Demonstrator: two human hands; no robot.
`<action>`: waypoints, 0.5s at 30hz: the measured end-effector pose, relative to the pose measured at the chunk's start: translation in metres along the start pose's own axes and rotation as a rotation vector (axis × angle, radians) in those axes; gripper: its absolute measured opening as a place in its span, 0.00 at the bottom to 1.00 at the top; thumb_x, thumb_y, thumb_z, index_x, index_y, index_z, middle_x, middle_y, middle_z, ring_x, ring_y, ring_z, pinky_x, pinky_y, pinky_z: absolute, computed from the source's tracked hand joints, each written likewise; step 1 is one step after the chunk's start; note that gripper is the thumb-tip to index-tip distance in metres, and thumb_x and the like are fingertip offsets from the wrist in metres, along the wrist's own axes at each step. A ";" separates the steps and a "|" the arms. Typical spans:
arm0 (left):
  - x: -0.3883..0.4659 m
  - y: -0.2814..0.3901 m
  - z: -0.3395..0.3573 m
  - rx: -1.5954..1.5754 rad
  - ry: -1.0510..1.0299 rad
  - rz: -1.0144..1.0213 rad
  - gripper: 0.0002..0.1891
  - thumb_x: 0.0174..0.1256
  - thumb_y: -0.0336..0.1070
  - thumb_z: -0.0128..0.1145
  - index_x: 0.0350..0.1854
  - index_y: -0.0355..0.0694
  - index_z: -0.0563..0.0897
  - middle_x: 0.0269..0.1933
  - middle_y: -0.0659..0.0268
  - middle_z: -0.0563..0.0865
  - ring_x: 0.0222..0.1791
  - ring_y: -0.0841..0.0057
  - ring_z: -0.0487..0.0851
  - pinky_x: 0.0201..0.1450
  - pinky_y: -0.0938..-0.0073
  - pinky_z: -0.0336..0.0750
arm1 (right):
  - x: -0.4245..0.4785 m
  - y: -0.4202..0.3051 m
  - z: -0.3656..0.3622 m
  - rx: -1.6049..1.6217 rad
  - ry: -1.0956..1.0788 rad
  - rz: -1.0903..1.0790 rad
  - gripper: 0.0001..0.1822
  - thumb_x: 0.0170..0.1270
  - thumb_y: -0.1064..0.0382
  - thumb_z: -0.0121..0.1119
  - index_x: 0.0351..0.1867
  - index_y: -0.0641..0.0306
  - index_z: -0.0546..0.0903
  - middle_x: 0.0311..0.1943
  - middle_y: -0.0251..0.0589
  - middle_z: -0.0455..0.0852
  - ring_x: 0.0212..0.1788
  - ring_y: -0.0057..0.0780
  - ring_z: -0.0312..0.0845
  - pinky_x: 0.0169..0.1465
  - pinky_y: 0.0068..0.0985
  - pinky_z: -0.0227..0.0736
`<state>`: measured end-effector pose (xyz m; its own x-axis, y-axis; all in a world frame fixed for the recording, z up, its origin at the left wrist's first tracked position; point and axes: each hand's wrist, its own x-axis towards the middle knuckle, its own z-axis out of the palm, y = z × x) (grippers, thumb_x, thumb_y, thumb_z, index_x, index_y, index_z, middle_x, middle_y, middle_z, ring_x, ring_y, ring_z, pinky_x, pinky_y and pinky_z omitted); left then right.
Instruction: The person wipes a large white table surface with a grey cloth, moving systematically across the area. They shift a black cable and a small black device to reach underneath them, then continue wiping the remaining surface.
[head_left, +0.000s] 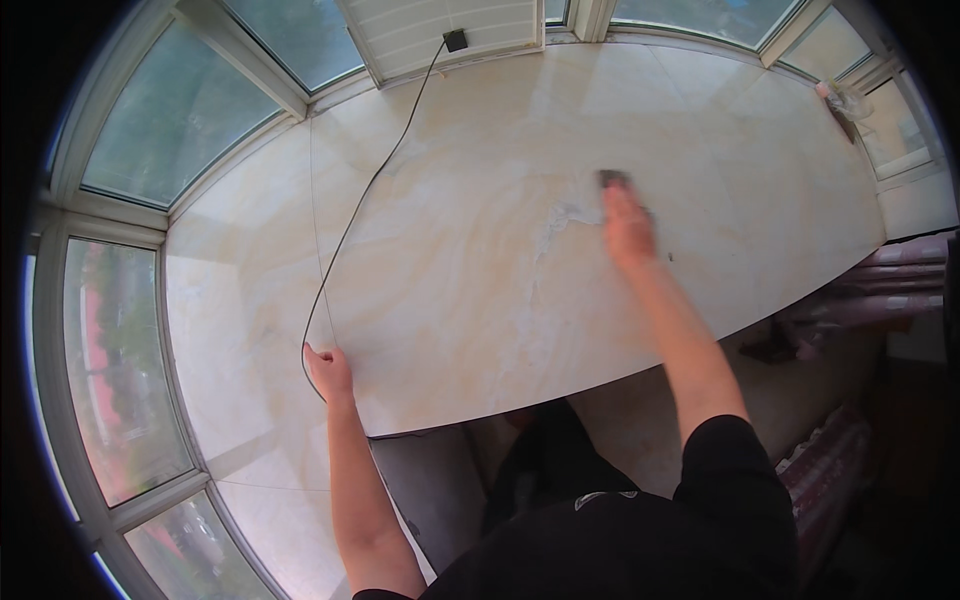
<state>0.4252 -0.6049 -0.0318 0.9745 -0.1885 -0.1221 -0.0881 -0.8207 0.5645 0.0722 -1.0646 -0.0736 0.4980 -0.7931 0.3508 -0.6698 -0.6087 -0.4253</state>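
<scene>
A broad, pale marbled windowsill slab (450, 262) with tan streaks fills the middle of the view. My right hand (630, 225), blurred, presses a small dark pad or cloth (613, 178) on the slab, right of its middle. Just left of that hand is a whitish wet-looking or worn patch (570, 216). My left hand (330, 371) rests near the slab's left part with its fingers curled, touching a thin black cable (360, 199). The cable runs from there up to a black box-shaped plug or adapter (454, 40) at the white panel. Whether the fingers grip the cable is unclear.
Framed windows (180, 112) curve around the slab's far and left sides. A white slatted panel (450, 22) stands at the back. A clear plastic bag (847, 101) lies by the right window frame. Below the slab's near edge are a grey panel (431, 487) and pink fabric (900, 277).
</scene>
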 end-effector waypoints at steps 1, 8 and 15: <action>-0.012 0.021 0.013 -0.035 0.015 0.046 0.36 0.64 0.33 0.53 0.74 0.27 0.58 0.37 0.61 0.82 0.38 0.67 0.80 0.47 0.64 0.76 | 0.001 0.055 -0.024 -0.156 -0.002 0.035 0.20 0.76 0.58 0.43 0.63 0.65 0.75 0.64 0.51 0.77 0.67 0.48 0.70 0.70 0.42 0.64; -0.052 0.030 0.040 0.107 0.287 0.362 0.28 0.63 0.25 0.51 0.69 0.37 0.69 0.45 0.62 0.78 0.51 0.65 0.75 0.55 0.64 0.71 | 0.008 0.137 -0.157 -0.466 -0.024 0.260 0.20 0.70 0.67 0.50 0.62 0.66 0.76 0.59 0.47 0.82 0.60 0.45 0.75 0.64 0.41 0.67; -0.052 0.031 0.037 0.112 0.329 0.434 0.23 0.62 0.23 0.50 0.61 0.39 0.76 0.53 0.60 0.79 0.55 0.60 0.75 0.61 0.61 0.69 | -0.070 -0.101 -0.076 0.326 0.114 -0.114 0.13 0.70 0.62 0.55 0.52 0.66 0.79 0.40 0.46 0.80 0.40 0.37 0.77 0.43 0.36 0.71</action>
<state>0.3642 -0.6407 -0.0377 0.8556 -0.3586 0.3734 -0.4996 -0.7611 0.4138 0.0635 -0.9457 0.0079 0.4823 -0.7234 0.4941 -0.3940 -0.6828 -0.6152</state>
